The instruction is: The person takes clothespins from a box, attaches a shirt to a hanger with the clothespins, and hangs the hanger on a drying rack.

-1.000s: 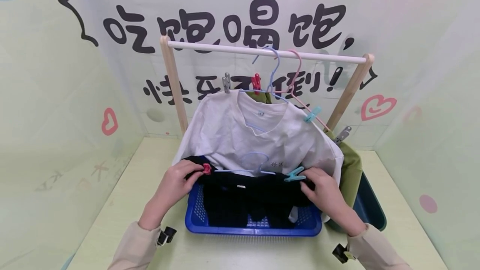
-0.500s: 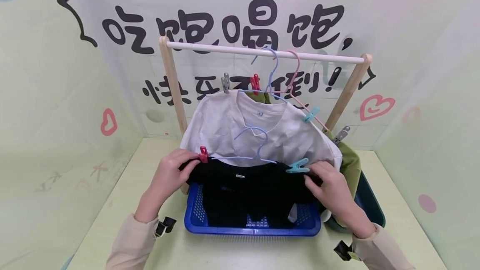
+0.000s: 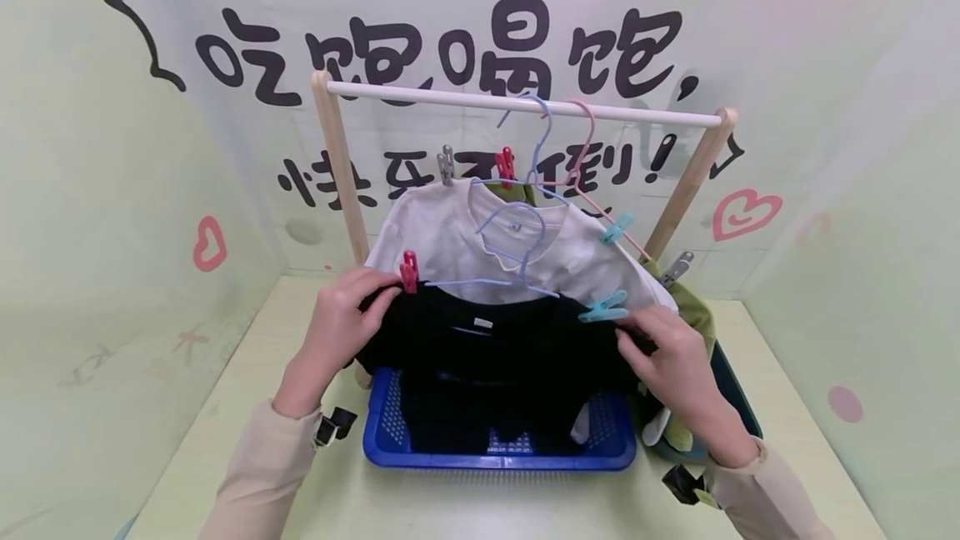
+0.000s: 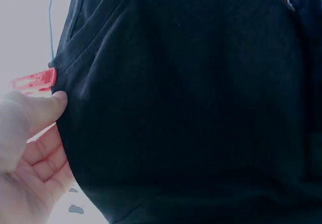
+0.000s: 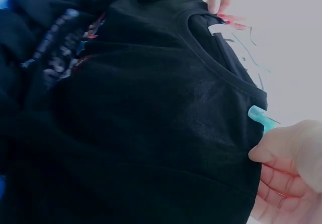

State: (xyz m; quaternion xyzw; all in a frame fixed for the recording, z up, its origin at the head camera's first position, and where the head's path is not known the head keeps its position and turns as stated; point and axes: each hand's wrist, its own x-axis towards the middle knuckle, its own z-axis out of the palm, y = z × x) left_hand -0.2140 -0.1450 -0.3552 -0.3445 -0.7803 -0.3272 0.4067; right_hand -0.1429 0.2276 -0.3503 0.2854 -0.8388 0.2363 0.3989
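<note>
A black shirt [image 3: 487, 348] hangs between both hands on a light blue hanger [image 3: 517, 277], its lower part over the blue basket [image 3: 498, 462]. My left hand [image 3: 347, 319] pinches one shoulder between thumb and fingers, beside a red clothespin [image 3: 409, 272]. At the other shoulder my right hand [image 3: 671, 357] pinches the cloth, close to a teal clothespin [image 3: 604, 307]. In the right wrist view a printed pattern [image 5: 65, 53] shows on the black cloth. Behind it, a white shirt [image 3: 435, 232] hangs on the rack's white bar [image 3: 450, 98].
A green garment [image 3: 693, 311] hangs at the right on a pink hanger [image 3: 585, 148], above a dark green bin [image 3: 738, 398]. Wooden posts [image 3: 341, 165] hold up the bar. A grey clothespin [image 3: 446, 165] sits on the white shirt's shoulder. A printed cloth wall stands behind.
Both hands have lifted the black shirt and its hanger up out of the basket, in front of the white shirt. The hanger's hook now overlaps the white shirt's collar.
</note>
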